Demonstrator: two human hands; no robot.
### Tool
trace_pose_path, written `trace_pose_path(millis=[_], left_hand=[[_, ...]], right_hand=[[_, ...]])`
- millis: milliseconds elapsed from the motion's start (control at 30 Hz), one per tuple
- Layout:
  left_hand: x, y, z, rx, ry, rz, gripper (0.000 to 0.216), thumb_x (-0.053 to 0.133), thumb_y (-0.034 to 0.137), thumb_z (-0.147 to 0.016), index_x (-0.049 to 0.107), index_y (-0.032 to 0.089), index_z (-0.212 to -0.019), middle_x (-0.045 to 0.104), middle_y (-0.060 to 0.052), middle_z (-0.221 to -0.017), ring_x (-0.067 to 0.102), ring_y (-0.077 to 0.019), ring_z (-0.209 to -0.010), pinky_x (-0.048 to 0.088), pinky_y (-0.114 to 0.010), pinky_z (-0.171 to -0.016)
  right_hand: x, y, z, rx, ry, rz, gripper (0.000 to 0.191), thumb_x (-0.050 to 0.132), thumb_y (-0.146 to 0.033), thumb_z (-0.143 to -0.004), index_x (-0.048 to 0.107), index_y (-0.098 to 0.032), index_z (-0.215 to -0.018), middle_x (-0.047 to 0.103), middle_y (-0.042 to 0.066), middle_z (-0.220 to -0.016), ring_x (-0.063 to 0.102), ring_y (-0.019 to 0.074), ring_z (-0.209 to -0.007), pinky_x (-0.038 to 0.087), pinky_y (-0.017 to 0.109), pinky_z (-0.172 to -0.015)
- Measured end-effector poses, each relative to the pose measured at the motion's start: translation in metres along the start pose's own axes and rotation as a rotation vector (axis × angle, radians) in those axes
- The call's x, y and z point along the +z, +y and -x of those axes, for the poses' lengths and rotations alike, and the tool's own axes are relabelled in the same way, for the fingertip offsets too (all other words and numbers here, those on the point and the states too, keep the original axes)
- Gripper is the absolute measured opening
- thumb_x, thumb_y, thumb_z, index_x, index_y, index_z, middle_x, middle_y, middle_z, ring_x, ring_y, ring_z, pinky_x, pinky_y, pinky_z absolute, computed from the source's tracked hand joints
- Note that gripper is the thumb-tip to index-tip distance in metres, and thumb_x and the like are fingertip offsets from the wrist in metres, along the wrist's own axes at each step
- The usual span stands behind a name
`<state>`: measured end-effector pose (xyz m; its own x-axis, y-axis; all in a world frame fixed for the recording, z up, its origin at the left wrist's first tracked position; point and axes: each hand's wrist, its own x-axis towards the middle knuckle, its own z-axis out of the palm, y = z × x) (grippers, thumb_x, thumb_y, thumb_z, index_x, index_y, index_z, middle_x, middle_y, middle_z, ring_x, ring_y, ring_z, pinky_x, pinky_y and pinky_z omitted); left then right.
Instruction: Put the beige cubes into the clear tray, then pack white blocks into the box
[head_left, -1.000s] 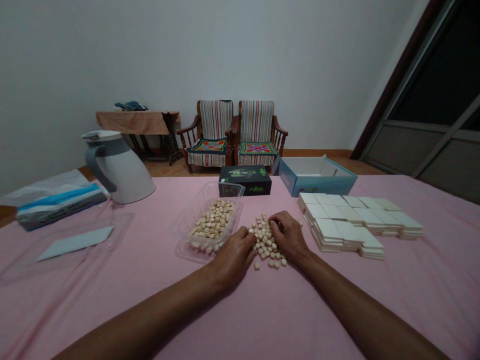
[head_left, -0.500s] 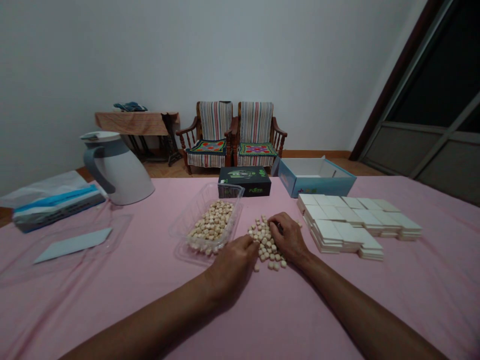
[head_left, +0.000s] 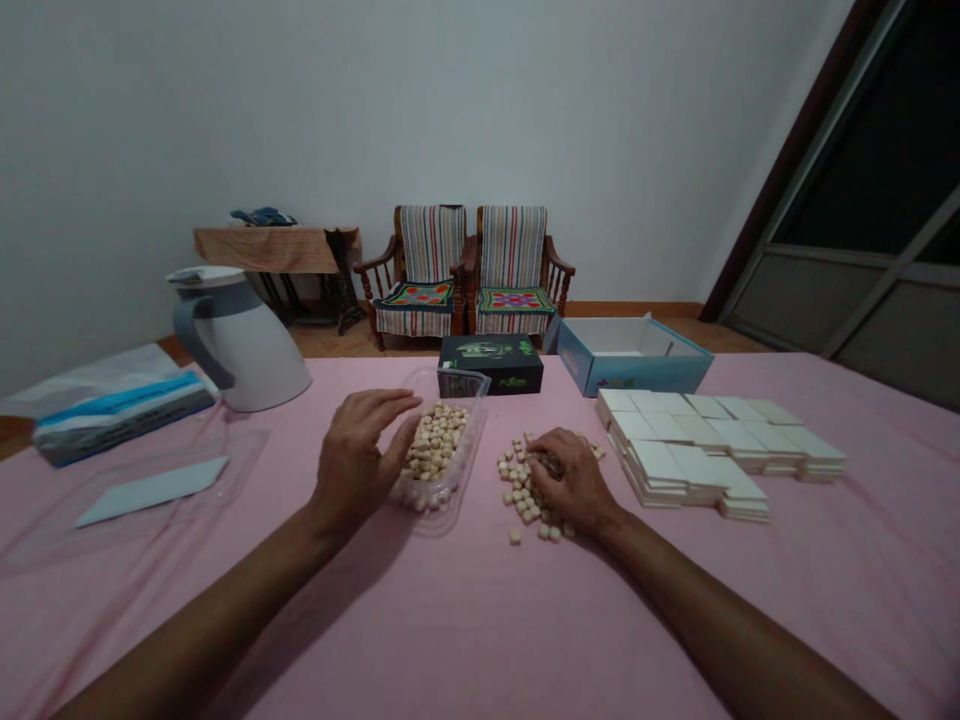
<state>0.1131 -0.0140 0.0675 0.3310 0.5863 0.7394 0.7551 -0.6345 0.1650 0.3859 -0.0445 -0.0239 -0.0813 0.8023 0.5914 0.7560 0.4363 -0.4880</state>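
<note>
My left hand is at the left side of a clear plastic tray, fingers stretched over its edge and thumb apart. Inside the tray lies a heap of small pale wooden cubes. To the right, on the cloth, is a loose pile of the same cubes. My right hand rests on that pile with its fingers curled down among the cubes; whatever the fingertips grip is hidden. One stray cube sits in front of the pile.
Stacks of white square tiles stand right of the pile. Behind are a black box and an open blue box. At left are a white jug, a packet of tissues and a clear lid on the pink tablecloth.
My left hand has left the loose cubes, moved left to the tray and opened. My right hand stays on the pile, shifted slightly, its fingers lower over the cubes.
</note>
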Motion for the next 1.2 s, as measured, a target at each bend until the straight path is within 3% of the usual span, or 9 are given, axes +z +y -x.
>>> trace_pose_path(millis=[167, 267, 367, 433, 533, 733, 900, 1033, 1200], left_hand=[[-0.005, -0.025, 0.040, -0.259, 0.113, 0.008, 0.040, 0.052, 0.041, -0.087, 0.053, 0.023, -0.123, 0.058, -0.010, -0.125, 0.051, -0.0280, -0.119, 0.040, -0.049, -0.101], [0.006, -0.030, 0.059, -0.540, 0.089, 0.240, 0.059, 0.054, 0.049, -0.084, 0.041, 0.021, -0.134, 0.049, -0.013, -0.137, 0.049, -0.0287, -0.123, 0.043, -0.050, -0.100], [0.019, -0.028, 0.069, -0.728, 0.014, 0.531, 0.054, 0.048, 0.050, -0.088, 0.045, 0.018, -0.131, 0.052, -0.016, -0.136, 0.050, -0.0275, -0.125, 0.041, -0.050, -0.102], [0.024, -0.022, 0.070, -0.746, -0.071, 0.664, 0.048, 0.039, 0.049, -0.092, 0.052, 0.017, -0.126, 0.057, -0.015, -0.131, 0.053, -0.0257, -0.122, 0.044, -0.047, -0.101], [0.026, -0.015, 0.069, -0.773, -0.123, 0.748, 0.052, 0.032, 0.050, -0.094, 0.047, 0.019, -0.133, 0.053, -0.014, -0.137, 0.052, -0.0245, -0.125, 0.048, -0.042, -0.096], [0.018, -0.013, 0.066, -0.824, -0.178, 0.880, 0.061, 0.034, 0.051, -0.093, 0.027, 0.021, -0.146, 0.038, -0.015, -0.149, 0.041, -0.0234, -0.134, 0.043, -0.038, -0.101], [0.019, -0.015, 0.067, -0.861, -0.137, 1.034, 0.073, 0.047, 0.056, -0.086, 0.029, 0.018, -0.146, 0.039, -0.016, -0.149, 0.039, -0.0265, -0.135, 0.034, -0.038, -0.109], [0.023, -0.018, 0.068, -0.871, -0.108, 1.098, 0.080, 0.053, 0.059, -0.082, 0.030, 0.015, -0.145, 0.038, -0.018, -0.148, 0.038, -0.0281, -0.136, 0.029, -0.041, -0.111], [0.024, -0.018, 0.069, -0.867, -0.085, 1.121, 0.077, 0.055, 0.057, -0.082, 0.034, 0.017, -0.143, 0.040, -0.018, -0.147, 0.039, -0.0286, -0.135, 0.027, -0.043, -0.112]], right_hand=[[-0.004, -0.014, 0.001, -0.069, -0.178, 0.088, 0.012, 0.062, -0.022, -0.074, 0.063, -0.020, -0.085, 0.065, 0.005, -0.087, 0.053, 0.0222, -0.087, 0.031, 0.040, -0.084], [-0.002, -0.014, 0.002, -0.046, -0.212, 0.111, 0.008, 0.060, -0.019, -0.074, 0.062, -0.020, -0.081, 0.064, 0.004, -0.086, 0.053, 0.0214, -0.087, 0.030, 0.039, -0.084], [0.001, -0.013, 0.002, -0.039, -0.215, 0.105, 0.008, 0.057, -0.015, -0.075, 0.061, -0.020, -0.079, 0.063, 0.003, -0.085, 0.054, 0.0205, -0.086, 0.031, 0.039, -0.083], [0.000, -0.015, 0.000, -0.026, -0.188, 0.072, 0.009, 0.054, -0.015, -0.076, 0.061, -0.020, -0.079, 0.062, 0.003, -0.083, 0.054, 0.0196, -0.083, 0.034, 0.037, -0.080], [-0.005, -0.025, -0.010, 0.021, -0.099, -0.052, 0.009, 0.052, -0.015, -0.079, 0.060, -0.019, -0.081, 0.060, 0.003, -0.081, 0.054, 0.0166, -0.075, 0.040, 0.031, -0.070], [-0.005, -0.061, -0.054, 0.043, -0.016, -0.225, 0.009, 0.056, -0.021, -0.080, 0.063, -0.018, -0.085, 0.060, 0.001, -0.079, 0.055, 0.0123, -0.067, 0.045, 0.025, -0.064], [0.004, -0.069, -0.083, 0.041, -0.034, -0.375, 0.018, 0.059, -0.028, -0.081, 0.066, -0.017, -0.093, 0.067, 0.004, -0.086, 0.061, 0.0134, -0.073, 0.048, 0.025, -0.068], [-0.001, -0.037, -0.087, 0.094, 0.000, -0.135, 0.017, 0.055, -0.024, -0.082, 0.068, -0.017, -0.090, 0.068, 0.005, -0.084, 0.062, 0.0148, -0.072, 0.047, 0.027, -0.069], [-0.002, 0.000, -0.072, 0.245, -0.370, 0.410, 0.020, 0.055, -0.017, -0.079, 0.071, -0.016, -0.092, 0.071, 0.010, -0.096, 0.063, 0.0200, -0.090, 0.043, 0.028, -0.077]])
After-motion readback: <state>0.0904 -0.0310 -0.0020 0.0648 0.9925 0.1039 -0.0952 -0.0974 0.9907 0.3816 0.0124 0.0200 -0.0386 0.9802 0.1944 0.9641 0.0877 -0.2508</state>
